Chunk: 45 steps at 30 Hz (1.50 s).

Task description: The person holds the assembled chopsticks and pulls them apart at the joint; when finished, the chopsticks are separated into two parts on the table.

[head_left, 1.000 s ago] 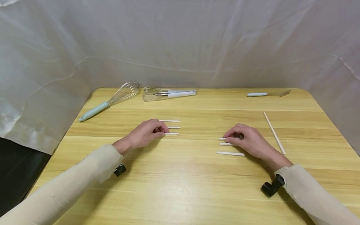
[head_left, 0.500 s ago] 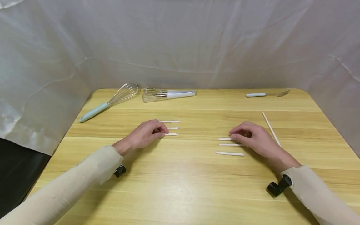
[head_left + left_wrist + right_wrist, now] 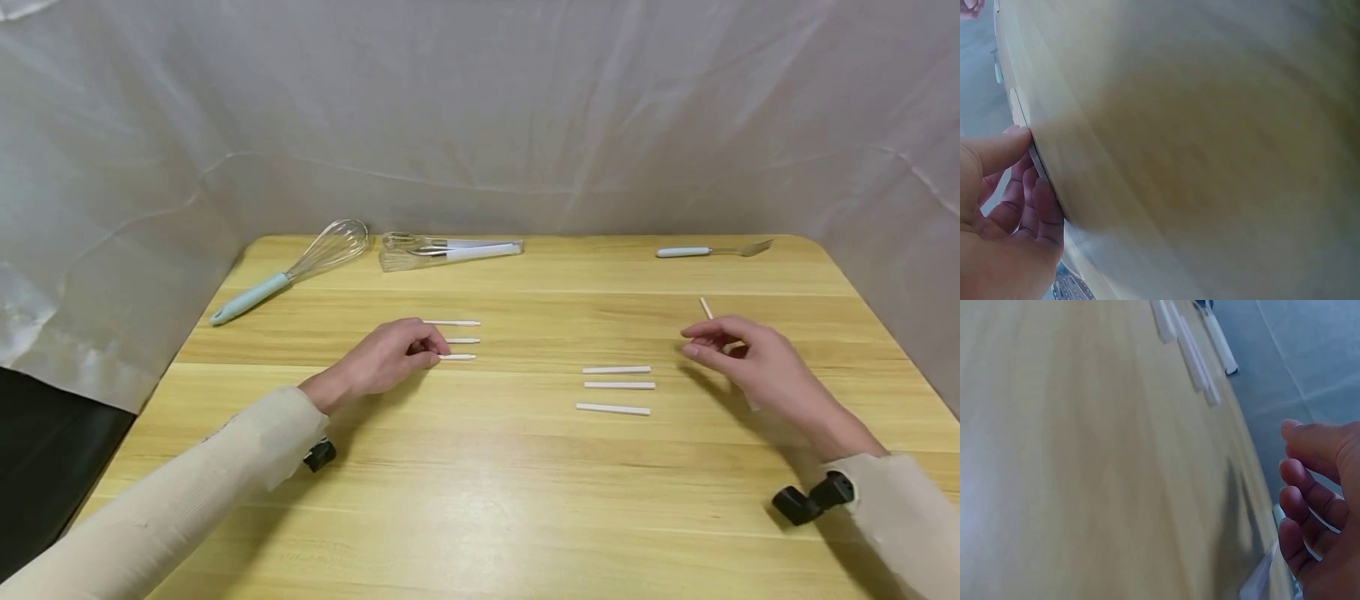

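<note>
In the head view three thin white sticks with narrower stepped tips lie in a row at left-centre. My left hand (image 3: 393, 354) pinches the nearest of these, a slim white stick (image 3: 457, 357), between thumb and fingers; the left wrist view shows its edge under the fingertips. Behind it lie the middle stick (image 3: 463, 340) and the far stick (image 3: 453, 322). My right hand (image 3: 750, 358) is over a longer white stick (image 3: 706, 307), mostly hidden beneath it. Its fingers are loosely bent with nothing between them. Three short white sticks (image 3: 618, 385) lie to its left.
Along the back of the wooden table (image 3: 480, 492) lie a whisk (image 3: 255, 297) with a pale blue handle, white-handled utensils in clear packaging (image 3: 483, 251), and a pale-handled fork-like utensil (image 3: 684, 252). A grey sheet (image 3: 480, 108) hangs behind the table.
My right hand has left the short white sticks and moved right, over the longer stick. All three short sticks now show fully. My left hand has stayed in place.
</note>
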Each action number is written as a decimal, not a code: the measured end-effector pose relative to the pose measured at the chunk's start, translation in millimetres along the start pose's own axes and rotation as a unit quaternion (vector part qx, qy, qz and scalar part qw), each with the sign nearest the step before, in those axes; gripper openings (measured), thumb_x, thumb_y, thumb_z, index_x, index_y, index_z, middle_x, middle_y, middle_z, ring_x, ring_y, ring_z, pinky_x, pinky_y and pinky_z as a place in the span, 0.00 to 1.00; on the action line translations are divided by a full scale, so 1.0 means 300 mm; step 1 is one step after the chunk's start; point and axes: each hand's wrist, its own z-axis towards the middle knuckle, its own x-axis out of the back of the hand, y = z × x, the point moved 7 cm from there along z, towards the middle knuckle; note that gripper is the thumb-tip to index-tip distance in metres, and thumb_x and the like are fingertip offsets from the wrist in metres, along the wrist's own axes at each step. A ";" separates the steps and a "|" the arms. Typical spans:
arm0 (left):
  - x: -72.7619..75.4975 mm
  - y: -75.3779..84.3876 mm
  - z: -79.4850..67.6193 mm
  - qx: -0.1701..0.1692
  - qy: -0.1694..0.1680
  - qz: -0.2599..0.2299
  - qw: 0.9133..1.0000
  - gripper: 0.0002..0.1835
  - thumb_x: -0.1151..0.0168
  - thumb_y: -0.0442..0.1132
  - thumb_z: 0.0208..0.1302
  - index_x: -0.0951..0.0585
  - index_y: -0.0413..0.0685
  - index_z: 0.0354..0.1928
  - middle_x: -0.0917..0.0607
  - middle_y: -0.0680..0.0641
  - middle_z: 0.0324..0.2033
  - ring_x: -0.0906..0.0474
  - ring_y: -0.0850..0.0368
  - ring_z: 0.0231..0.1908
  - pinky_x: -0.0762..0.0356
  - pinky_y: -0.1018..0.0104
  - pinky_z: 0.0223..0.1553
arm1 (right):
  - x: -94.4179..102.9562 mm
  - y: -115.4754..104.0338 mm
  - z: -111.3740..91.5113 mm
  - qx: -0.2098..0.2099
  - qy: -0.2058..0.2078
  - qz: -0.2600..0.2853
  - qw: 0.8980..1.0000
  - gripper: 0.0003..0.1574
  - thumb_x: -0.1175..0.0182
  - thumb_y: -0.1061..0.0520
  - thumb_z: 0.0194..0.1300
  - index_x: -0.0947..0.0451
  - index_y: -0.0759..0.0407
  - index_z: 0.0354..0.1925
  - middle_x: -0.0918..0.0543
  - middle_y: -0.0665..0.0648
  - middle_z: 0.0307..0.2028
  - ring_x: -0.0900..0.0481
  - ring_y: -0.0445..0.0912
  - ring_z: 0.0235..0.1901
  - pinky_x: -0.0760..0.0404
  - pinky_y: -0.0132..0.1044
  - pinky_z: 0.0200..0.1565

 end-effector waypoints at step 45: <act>-0.002 0.001 -0.002 0.012 -0.002 0.002 1.000 0.07 0.35 0.34 0.79 0.12 0.50 0.51 0.12 0.52 0.43 0.20 0.57 0.42 0.20 0.59 0.50 | 0.059 0.143 -0.028 0.026 0.018 -0.084 0.996 0.14 0.39 0.56 0.83 0.11 0.54 0.59 0.16 0.58 0.52 0.32 0.33 0.39 0.34 0.26 0.39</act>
